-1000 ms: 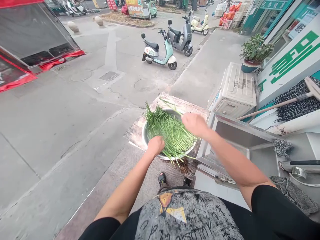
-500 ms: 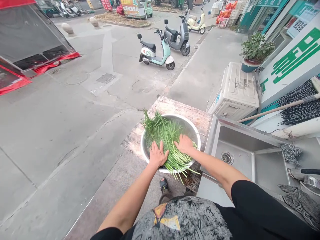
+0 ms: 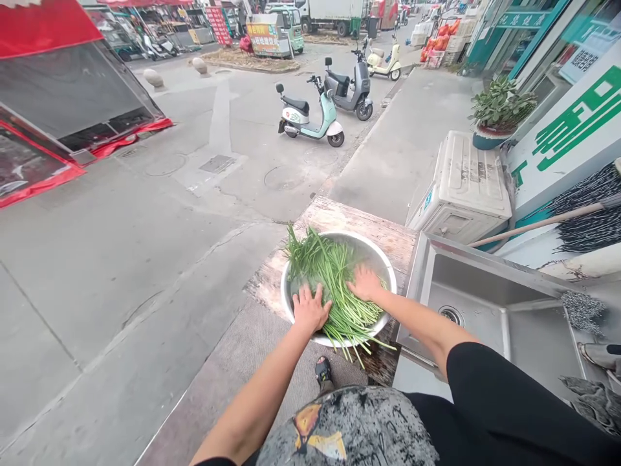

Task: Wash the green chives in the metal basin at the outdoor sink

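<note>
A wide metal basin (image 3: 392,279) holds water and a large bundle of long green chives (image 3: 334,272). The leafy tips rest at the far left of the basin, while the pale stem ends hang over its near rim. Fingers spread, my left hand (image 3: 310,312) lies at the near left side of the bundle, its fingertips by the water. On the right, my right hand (image 3: 366,283) is stretched out over the stems, partly in the cloudy water. Neither hand is closed around the chives.
Under the basin is a worn wooden board (image 3: 262,278). A steel sink (image 3: 466,285) adjoins on the right, with an outdoor unit (image 3: 470,181), a potted plant (image 3: 499,107) and a mop (image 3: 592,213) behind it. Scooters (image 3: 310,116) stand on the pavement ahead.
The camera view has tilted up a little, so the whole scene sits lower and further right. Both hands stay spread at the chives, with only slight movement.
</note>
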### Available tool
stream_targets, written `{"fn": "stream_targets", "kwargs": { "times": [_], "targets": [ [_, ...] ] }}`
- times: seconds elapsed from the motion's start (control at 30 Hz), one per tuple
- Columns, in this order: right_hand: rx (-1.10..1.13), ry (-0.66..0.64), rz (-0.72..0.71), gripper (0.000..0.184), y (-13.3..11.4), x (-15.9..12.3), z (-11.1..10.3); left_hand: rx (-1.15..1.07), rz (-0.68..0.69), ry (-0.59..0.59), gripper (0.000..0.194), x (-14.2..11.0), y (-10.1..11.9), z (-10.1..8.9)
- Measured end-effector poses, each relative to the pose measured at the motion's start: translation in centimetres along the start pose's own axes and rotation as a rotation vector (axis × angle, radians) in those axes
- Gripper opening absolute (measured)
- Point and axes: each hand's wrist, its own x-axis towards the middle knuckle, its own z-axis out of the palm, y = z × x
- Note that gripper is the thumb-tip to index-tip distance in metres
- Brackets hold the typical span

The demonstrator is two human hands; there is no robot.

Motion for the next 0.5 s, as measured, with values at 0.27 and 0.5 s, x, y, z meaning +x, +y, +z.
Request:
{"fn": "stream_targets", "kwargs": {
  "times": [0.27, 0.5],
  "targets": [
    [0.140, 0.128, 0.172, 0.048, 3.0, -0.2, -6.6, -0.518, -0.245, 0.433, 0.057, -2.6, -7.6, -1.9],
    [0.339, 0.233, 0.446, 0.046, 4.9, 0.7, -6.5, -1.042, -0.411, 0.243, 0.036, -1.2, -7.0, 1.9]
  ]
}}
